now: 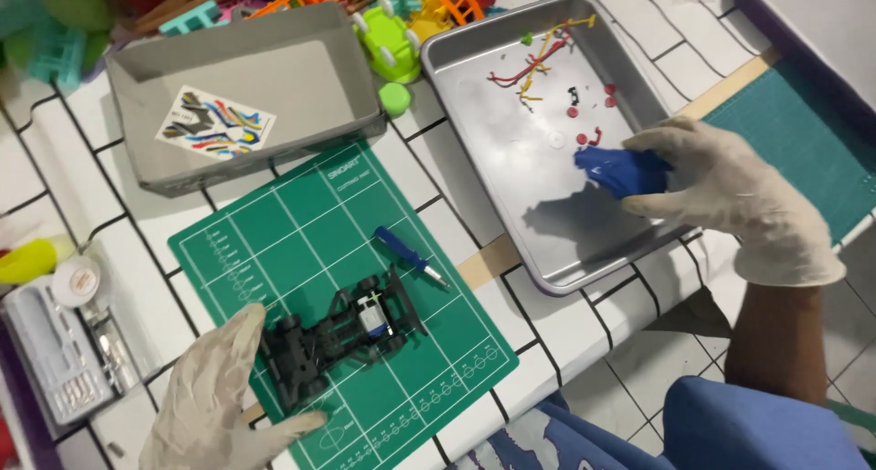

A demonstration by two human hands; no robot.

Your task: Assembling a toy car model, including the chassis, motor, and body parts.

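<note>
A cutting mat (319,251) lies on the surface (566,333), near its front edge. On the mat sits a toy car chassis (342,333), with a screwdriver (408,255) just behind and to the right of it. The left hand (219,397) rests at the chassis's left end, touching it. Behind the mat stands a cardboard box (301,78) with a sticker sheet (215,123) lying inside. To the right of the mat and box lies a metal tray (511,160), holding small plastic parts (538,64) toward its far end. The right hand (730,196) reaches over the tray's right rim, holding a plastic piece (620,171) above the tray floor. Left of the mat, at the surface's edge, lies a tool case (55,351).
</note>
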